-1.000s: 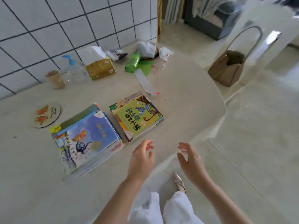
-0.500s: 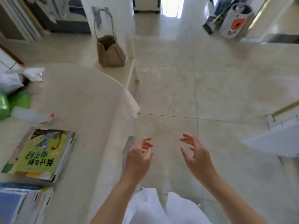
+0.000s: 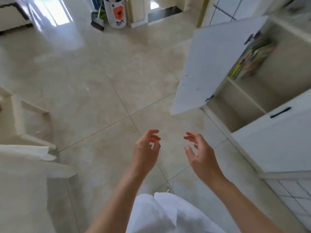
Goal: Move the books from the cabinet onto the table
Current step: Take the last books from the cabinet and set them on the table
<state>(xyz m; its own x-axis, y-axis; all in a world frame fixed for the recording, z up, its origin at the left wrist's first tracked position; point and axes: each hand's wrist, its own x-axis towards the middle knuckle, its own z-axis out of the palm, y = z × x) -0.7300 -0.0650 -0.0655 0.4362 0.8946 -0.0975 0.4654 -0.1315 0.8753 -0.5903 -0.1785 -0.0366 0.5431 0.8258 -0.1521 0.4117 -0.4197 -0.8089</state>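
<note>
A white cabinet [image 3: 276, 52] stands at the right with its door [image 3: 208, 68] swung open. Several books [image 3: 249, 59] lean on its upper shelf; the lower shelf looks bare. My left hand [image 3: 146, 148] and my right hand [image 3: 200, 153] hang in front of me above the tiled floor, fingers loosely curled, holding nothing. Both are well short of the cabinet, which lies up and to the right of them. The table's corner [image 3: 25, 165] shows at the lower left; the books on it are out of view.
A white bin with an orange face [image 3: 116, 12] stands at the far side of the room. A second cabinet door with a black handle [image 3: 279, 112] is closed at the right. Open tiled floor lies between me and the cabinet.
The view has swung right, away from the table and its books, and the open cabinet with books has come into sight. My hands stay empty in front of me.
</note>
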